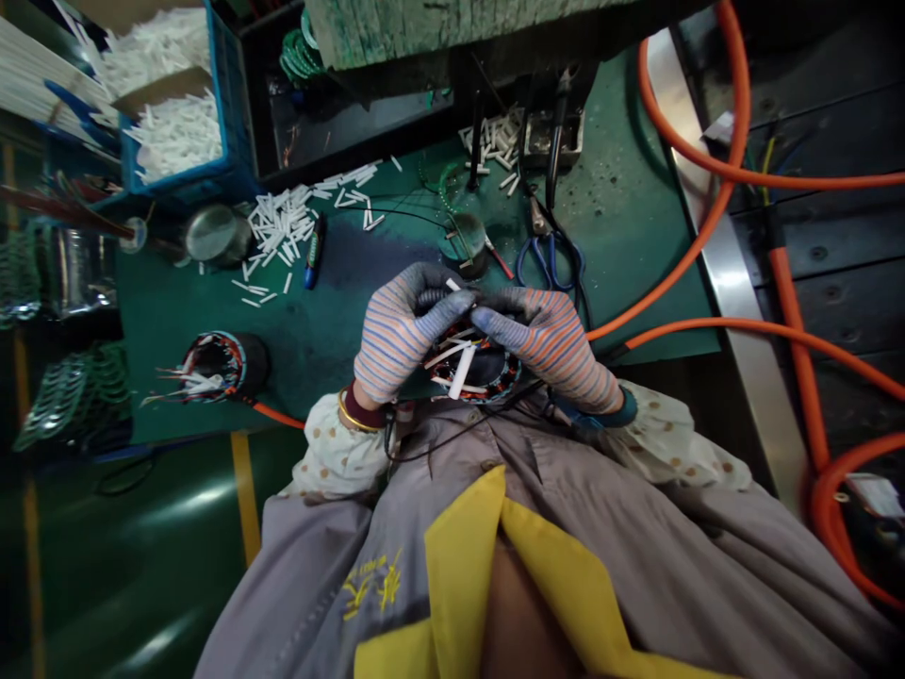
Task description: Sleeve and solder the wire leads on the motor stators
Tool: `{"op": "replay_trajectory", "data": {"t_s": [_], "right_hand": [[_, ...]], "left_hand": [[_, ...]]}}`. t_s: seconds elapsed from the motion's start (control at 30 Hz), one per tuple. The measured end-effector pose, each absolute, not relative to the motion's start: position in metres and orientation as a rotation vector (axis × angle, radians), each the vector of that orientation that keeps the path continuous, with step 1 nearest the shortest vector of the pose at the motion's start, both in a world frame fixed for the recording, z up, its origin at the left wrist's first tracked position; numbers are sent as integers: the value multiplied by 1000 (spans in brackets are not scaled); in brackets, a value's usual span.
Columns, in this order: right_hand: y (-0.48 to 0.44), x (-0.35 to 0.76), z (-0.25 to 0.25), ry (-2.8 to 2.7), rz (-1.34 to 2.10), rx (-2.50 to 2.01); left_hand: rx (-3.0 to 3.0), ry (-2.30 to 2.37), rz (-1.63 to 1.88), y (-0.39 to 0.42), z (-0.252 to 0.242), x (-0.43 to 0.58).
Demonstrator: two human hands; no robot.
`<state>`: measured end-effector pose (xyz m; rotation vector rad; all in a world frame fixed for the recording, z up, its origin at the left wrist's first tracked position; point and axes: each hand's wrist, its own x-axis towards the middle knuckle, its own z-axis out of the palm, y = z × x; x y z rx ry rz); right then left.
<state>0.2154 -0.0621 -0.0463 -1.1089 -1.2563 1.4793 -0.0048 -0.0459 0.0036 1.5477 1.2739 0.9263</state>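
Close in front of my body, a motor stator lies below my fingers, with a dark ring, orange and blue edges, loose wires and white sleeves. One thick white sleeve stands out over its opening. I wear striped gloves with grey fingertips. My left hand is closed, pinching a thin white sleeve that pokes up by the thumb. Opposite it, my right hand is closed too, thumb against fingers. Its fingertips nearly meet the left ones, and what they grip is hidden.
White sleeves lie scattered beside a marker. Another stator sits at left. Blue-handled pliers, a round tin and a soldering iron lie ahead. A blue bin holds sleeves. Orange hoses cross the right edge.
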Motion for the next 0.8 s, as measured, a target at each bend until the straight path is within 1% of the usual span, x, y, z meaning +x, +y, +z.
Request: {"op": "replay_trajectory", "data": {"t_s": [0.07,0.1,0.17,0.3,0.37,0.43,0.5,0.57,0.63,0.73,0.8], "right_hand": [[-60,226,-51,-1413,1455,-996],[-61,232,-55,-1531,1389,-940],[-71,246,-64,-1798,1131,-906],[-114,261,-88,-2251,552,-1164],[-125,262,-94,-2359,414,-1290],[-116,264,-91,-2341,426,-1333],[-88,264,-79,-2237,494,-1407],[-48,255,-65,-2159,539,-1606],[-7,238,-54,-2224,603,-1834],[35,213,-50,-2259,677,-1945],[40,211,-51,-2214,684,-1911]], "left_hand": [[1653,1234,846,-41,5,-8],[1713,1218,804,-41,5,-9],[1866,1206,737,-49,1,-6],[2304,1244,730,-77,-15,0],[2460,1258,742,-81,-22,-5],[2513,1298,727,-74,-23,-15],[2483,1300,701,-58,-18,-27],[2428,1281,713,-38,-12,-36],[2423,1297,773,-16,-10,-40],[2526,1352,825,16,-22,-33],[2525,1391,786,32,-34,-26]]}}
